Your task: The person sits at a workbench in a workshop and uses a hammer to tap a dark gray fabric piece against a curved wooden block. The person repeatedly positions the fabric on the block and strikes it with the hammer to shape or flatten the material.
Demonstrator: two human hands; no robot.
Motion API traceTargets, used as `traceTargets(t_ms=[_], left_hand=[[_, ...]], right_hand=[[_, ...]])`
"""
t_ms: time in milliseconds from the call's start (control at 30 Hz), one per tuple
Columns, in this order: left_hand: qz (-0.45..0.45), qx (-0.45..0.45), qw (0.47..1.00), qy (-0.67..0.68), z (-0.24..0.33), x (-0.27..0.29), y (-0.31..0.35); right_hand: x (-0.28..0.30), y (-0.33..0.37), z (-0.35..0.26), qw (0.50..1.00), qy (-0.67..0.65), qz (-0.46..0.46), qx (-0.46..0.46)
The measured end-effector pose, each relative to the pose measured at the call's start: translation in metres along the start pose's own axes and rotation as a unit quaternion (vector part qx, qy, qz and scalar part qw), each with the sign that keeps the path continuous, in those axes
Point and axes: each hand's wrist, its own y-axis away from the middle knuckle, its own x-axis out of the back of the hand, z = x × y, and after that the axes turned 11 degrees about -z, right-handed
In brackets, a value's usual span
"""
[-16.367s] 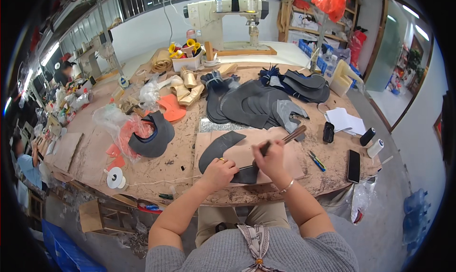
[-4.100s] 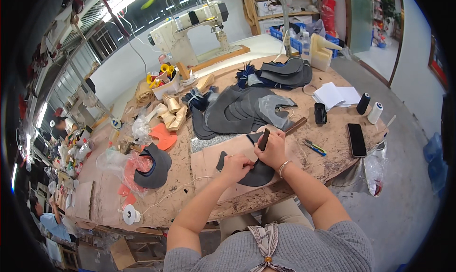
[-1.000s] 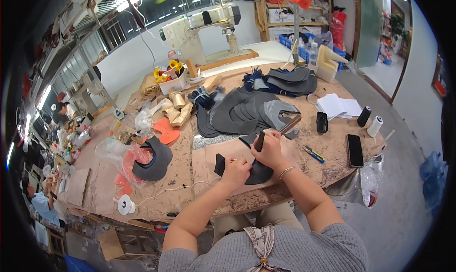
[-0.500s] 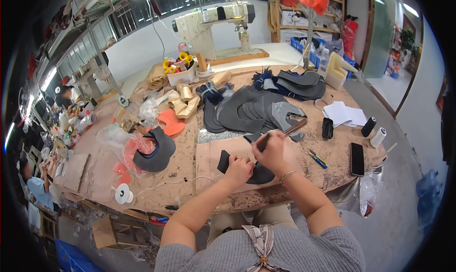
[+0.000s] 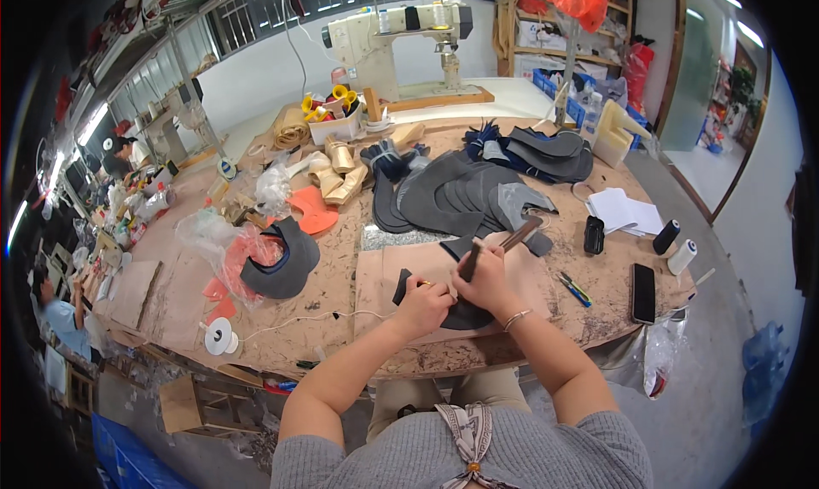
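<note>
At the front of the workbench my left hand [image 5: 424,308] pinches a dark grey curved piece [image 5: 469,316], which lies on a tan board [image 5: 380,271]. My fingers partly cover that piece, and a dark flap sticks out at its left end. My right hand [image 5: 490,288], just to the right, is closed round a long dark brown tool [image 5: 521,233]. It slants up and away from my fist; its exact kind and its working end are unclear. Beyond my hands lies a fanned stack of dark grey curved pieces [image 5: 435,195].
A black phone [image 5: 643,293], yellow-and-blue snips [image 5: 574,290], thread cones [image 5: 682,257] and white paper [image 5: 627,209] lie to the right. To the left are a dark grey curved upper [image 5: 281,263], orange pieces [image 5: 313,210] and a white spool [image 5: 220,336]. A sewing machine [image 5: 401,49] stands behind.
My right hand has come down and nearer to my left hand with the brown tool. My left hand keeps its hold on the grey piece. The whole view has shifted slightly.
</note>
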Motion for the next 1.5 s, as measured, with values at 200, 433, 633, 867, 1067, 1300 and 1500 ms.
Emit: traceTargets(t_ms=[200,433,633,867,1067,1300,1500], left_hand=[[0.088,0.101,0.991,-0.01,0.015,-0.019,-0.001],[0.079,0.168,0.982,0.035,0.033,-0.025,-0.02],[0.08,0.098,0.992,-0.022,0.023,-0.026,-0.015],[0.068,0.128,0.989,0.01,0.026,-0.023,-0.013],[0.051,0.155,0.987,0.001,0.028,-0.026,-0.015],[0.117,0.196,0.972,0.059,0.022,0.029,0.068],[0.036,0.167,0.982,0.078,0.005,0.02,0.096]], right_hand=[[0.043,-0.034,-0.014,0.993,0.064,0.085,0.058],[0.013,-0.005,0.026,0.999,0.035,0.012,-0.01],[0.033,-0.024,-0.01,0.988,0.048,0.145,0.027],[0.022,-0.01,0.006,0.997,0.056,0.012,0.043],[0.0,-0.006,-0.002,0.996,0.081,0.022,0.029],[0.003,0.002,-0.003,0.999,0.021,0.021,-0.031],[-0.003,0.001,0.002,0.998,0.023,0.04,-0.051]])
